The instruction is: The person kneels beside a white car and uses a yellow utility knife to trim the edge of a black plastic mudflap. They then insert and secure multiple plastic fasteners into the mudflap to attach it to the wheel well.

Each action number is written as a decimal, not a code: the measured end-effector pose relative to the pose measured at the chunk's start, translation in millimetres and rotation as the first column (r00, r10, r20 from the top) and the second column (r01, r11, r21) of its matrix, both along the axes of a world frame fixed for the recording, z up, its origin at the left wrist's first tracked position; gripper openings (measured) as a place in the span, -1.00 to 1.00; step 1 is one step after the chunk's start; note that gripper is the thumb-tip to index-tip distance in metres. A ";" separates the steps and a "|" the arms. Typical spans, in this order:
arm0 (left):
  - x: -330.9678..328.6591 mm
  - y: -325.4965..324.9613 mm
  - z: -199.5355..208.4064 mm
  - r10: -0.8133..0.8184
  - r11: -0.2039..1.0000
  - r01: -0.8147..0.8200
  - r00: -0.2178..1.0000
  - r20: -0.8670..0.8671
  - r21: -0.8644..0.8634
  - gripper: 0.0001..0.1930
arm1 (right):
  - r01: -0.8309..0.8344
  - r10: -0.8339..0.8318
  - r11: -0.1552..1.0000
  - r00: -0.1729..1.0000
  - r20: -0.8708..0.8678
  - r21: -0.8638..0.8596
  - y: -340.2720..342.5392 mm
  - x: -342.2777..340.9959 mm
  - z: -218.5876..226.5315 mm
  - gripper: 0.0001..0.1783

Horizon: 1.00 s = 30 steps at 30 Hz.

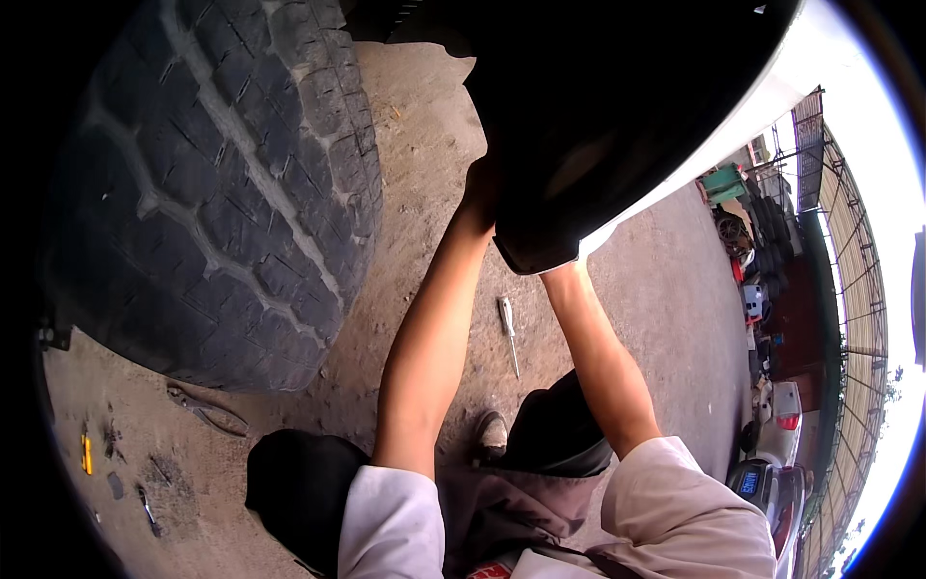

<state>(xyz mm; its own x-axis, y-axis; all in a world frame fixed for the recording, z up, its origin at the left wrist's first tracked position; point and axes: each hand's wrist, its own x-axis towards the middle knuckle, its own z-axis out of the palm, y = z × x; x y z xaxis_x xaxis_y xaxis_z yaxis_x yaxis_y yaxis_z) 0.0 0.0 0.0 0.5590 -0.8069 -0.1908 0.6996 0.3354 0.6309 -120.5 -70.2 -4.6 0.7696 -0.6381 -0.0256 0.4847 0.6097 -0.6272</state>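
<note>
Both of my arms reach forward to a large vehicle body panel [555,207], black on its inner side and white along its outer edge. My left hand [482,185] is at the panel's left edge, in deep shadow, and its fingers do not show. On the other side, my right hand [579,259] is at the lower white corner, mostly covered by the panel. Whether either hand grips the panel cannot be made out. Below, between my forearms, a screwdriver [507,330] with a pale handle lies on the ground. A big treaded tire [222,193] stands left of my left arm.
On the ground at the lower left lie pliers [209,410], a yellow-handled tool [87,452] and a small dark tool with a shiny end [149,511]. Parked cars [772,473] and stacked tires [769,227] line the far right, beside a metal-framed shed roof [854,280].
</note>
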 end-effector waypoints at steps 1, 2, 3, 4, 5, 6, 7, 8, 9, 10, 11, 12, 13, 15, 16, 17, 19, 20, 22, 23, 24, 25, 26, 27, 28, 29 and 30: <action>-7.8 -5.4 5.3 -0.024 0.999 0.024 1.000 -0.003 -0.023 -0.05 | 0.033 -0.033 0.999 0.999 -0.011 -0.030 -5.6 -7.3 3.4 -0.38; -14.3 -11.0 7.9 -0.046 0.998 0.046 0.999 -0.006 -0.042 -0.07 | 0.061 -0.063 0.997 0.998 -0.024 -0.050 -9.4 -13.4 5.5 -0.38; -17.3 -17.3 4.0 -0.055 0.997 0.054 0.998 -0.020 -0.062 -0.07 | 0.077 -0.080 0.994 0.996 -0.034 -0.071 -9.5 -16.5 7.0 -0.38; -16.3 -23.8 -1.3 -0.056 0.995 0.054 0.998 -0.027 -0.081 -0.07 | 0.085 -0.088 0.993 0.995 -0.038 -0.084 -8.6 -15.0 9.8 -0.38; -14.4 -29.9 -7.0 -0.058 0.994 0.055 0.998 -0.034 -0.097 -0.07 | 0.095 -0.100 0.991 0.994 -0.048 -0.091 -5.8 -14.1 10.7 -0.38; -13.3 -30.3 -6.2 -0.065 0.994 0.062 0.998 -0.027 -0.092 -0.07 | 0.110 -0.116 0.989 0.992 -0.057 -0.103 -5.4 -15.4 11.1 -0.38; -14.3 -28.2 -4.7 -0.071 0.993 0.069 0.997 -0.019 -0.095 -0.08 | 0.119 -0.126 0.987 0.990 -0.063 -0.110 -5.4 -15.1 13.1 -0.38; -16.1 -28.7 -0.7 -0.078 0.992 0.076 0.997 -0.012 -0.098 -0.08 | 0.128 -0.138 0.984 0.988 -0.074 -0.125 -5.4 -14.7 14.9 -0.38; -14.3 -26.5 1.9 -0.056 0.994 0.055 0.998 -0.008 -0.097 -0.11 | 0.128 -0.139 0.983 0.987 -0.077 -0.130 -1.9 -10.7 15.1 -0.38; -17.8 -27.3 -1.4 -0.044 0.995 0.043 0.999 -0.010 -0.087 -0.14 | 0.137 -0.149 0.981 0.985 -0.084 -0.135 -2.2 -11.4 14.2 -0.38; -19.7 -29.1 -3.5 -0.031 0.996 0.030 0.999 -0.011 -0.078 -0.16 | 0.145 -0.158 0.980 0.984 -0.085 -0.137 -3.1 -12.0 14.7 -0.39; -21.1 -35.3 -6.7 -0.020 0.997 0.018 1.000 -0.018 -0.072 -0.18 | 0.155 -0.170 0.977 0.981 -0.091 -0.146 -3.4 -15.3 14.4 -0.39; -7.0 -39.7 -17.4 -0.035 0.996 0.022 0.989 0.147 0.087 -0.17 | 0.147 -0.159 0.980 0.983 -0.086 -0.136 2.0 -9.9 14.5 -0.39; 29.4 -42.1 -32.1 -0.126 0.921 -0.058 0.892 0.435 0.386 -0.14 | 0.124 -0.136 0.982 0.988 -0.079 -0.139 13.2 5.9 14.3 -0.39; 22.1 -36.0 -17.0 -0.011 0.916 -0.205 0.847 0.532 0.346 -0.21 | 0.139 -0.154 0.978 0.984 -0.087 -0.153 9.3 -0.1 14.1 -0.39; 14.1 -26.3 -3.2 0.103 0.891 -0.349 0.779 0.618 0.292 -0.28 | 0.150 -0.167 0.974 0.981 -0.093 -0.168 6.0 -5.1 14.8 -0.39; -2.1 -4.3 31.0 0.386 0.811 -0.583 0.590 0.709 0.043 -0.50 | 0.165 -0.186 0.969 0.977 -0.103 -0.183 5.9 -10.8 14.4 -0.39; -8.2 6.8 48.9 0.550 0.736 -0.662 0.462 0.696 -0.142 -0.64 | 0.164 -0.182 0.971 0.978 -0.097 -0.174 8.7 -7.9 13.4 -0.39; -32.7 49.5 103.2 0.558 0.781 -0.332 0.750 0.355 -0.529 -0.69 | 0.192 -0.211 0.965 0.973 -0.095 -0.177 2.5 -17.7 11.8 -0.39; -36.3 65.0 115.6 0.613 0.745 -0.311 0.669 0.422 -0.590 -0.66 | 0.191 -0.208 0.966 0.974 -0.087 -0.174 3.2 -16.4 11.7 -0.39; -34.7 72.9 120.0 0.694 0.696 -0.313 0.521 0.496 -0.646 -0.63 | 0.185 -0.201 0.968 0.976 -0.082 -0.168 5.8 -9.3 11.7 -0.39; -35.6 86.6 126.7 0.677 0.699 -0.286 0.560 0.477 -0.656 -0.56 | 0.181 -0.196 0.969 0.977 -0.077 -0.169 7.8 -3.1 11.4 -0.40; -34.3 88.9 126.4 0.710 0.670 -0.285 0.515 0.481 -0.685 -0.52 | 0.177 -0.190 0.970 0.979 -0.070 -0.165 8.4 3.1 11.4 -0.40; -32.7 89.9 124.2 0.740 0.642 -0.280 0.469 0.482 -0.714 -0.48 | 0.177 -0.188 0.971 0.981 -0.056 -0.160 10.7 5.1 10.4 -0.40; -36.5 86.7 130.8 0.763 0.620 -0.301 0.446 0.468 -0.725 -0.40 | 0.186 -0.203 0.963 0.977 -0.069 -0.194 6.4 0.6 23.4 -0.40; -34.2 84.7 130.1 0.789 0.591 -0.284 0.400 0.467 -0.755 -0.36 | 0.180 -0.196 0.966 0.978 -0.071 -0.187 7.6 3.7 19.2 -0.40; -37.3 82.8 130.2 0.794 0.581 -0.273 0.398 0.459 -0.767 -0.34 | 0.187 -0.205 0.963 0.976 -0.076 -0.192 8.1 -2.5 16.2 -0.40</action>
<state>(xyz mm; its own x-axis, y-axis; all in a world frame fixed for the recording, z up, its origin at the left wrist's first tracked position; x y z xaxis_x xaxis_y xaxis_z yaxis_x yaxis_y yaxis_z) -37.3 82.8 130.2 0.6103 -0.0593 0.7899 -0.3654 0.8637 0.3472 -123.0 -62.0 11.6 0.6288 -0.7765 0.0391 0.5166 0.3797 -0.7674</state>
